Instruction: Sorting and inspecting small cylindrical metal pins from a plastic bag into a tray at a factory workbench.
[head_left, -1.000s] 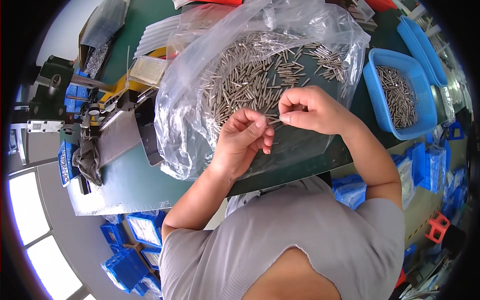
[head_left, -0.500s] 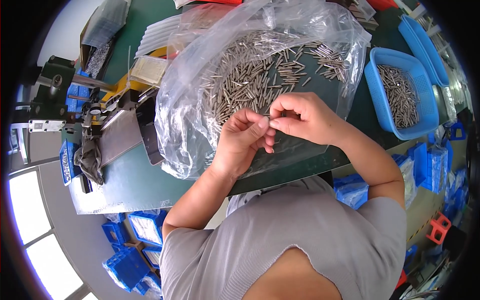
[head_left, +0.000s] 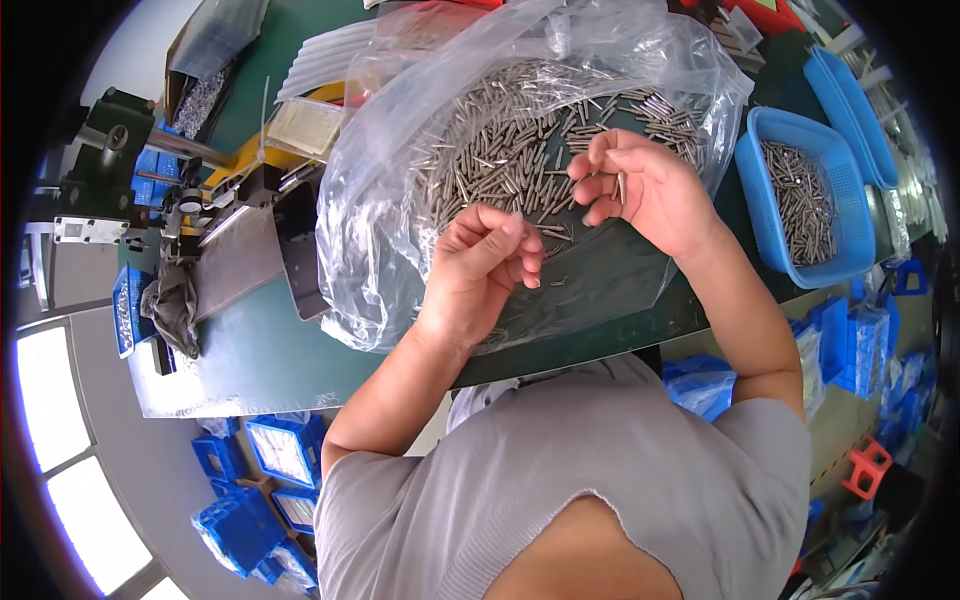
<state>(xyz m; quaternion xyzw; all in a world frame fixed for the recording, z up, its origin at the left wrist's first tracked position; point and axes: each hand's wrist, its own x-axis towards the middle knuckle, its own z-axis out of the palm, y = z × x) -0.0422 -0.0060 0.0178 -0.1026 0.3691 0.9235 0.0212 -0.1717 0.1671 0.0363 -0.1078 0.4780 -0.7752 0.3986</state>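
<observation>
If marked, metal pins (head_left: 500, 165) illegibly small

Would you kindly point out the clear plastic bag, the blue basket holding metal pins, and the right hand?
Clear plastic bag (head_left: 362, 245): head view, crumpled left side.
Blue basket (head_left: 855, 217): head view, right wall.
Right hand (head_left: 664, 192): head view, middle of the hand.

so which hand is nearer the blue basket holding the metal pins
Right. The right hand is left of the blue basket, apart from it; the left hand is farther left and a little lower in the picture.
</observation>
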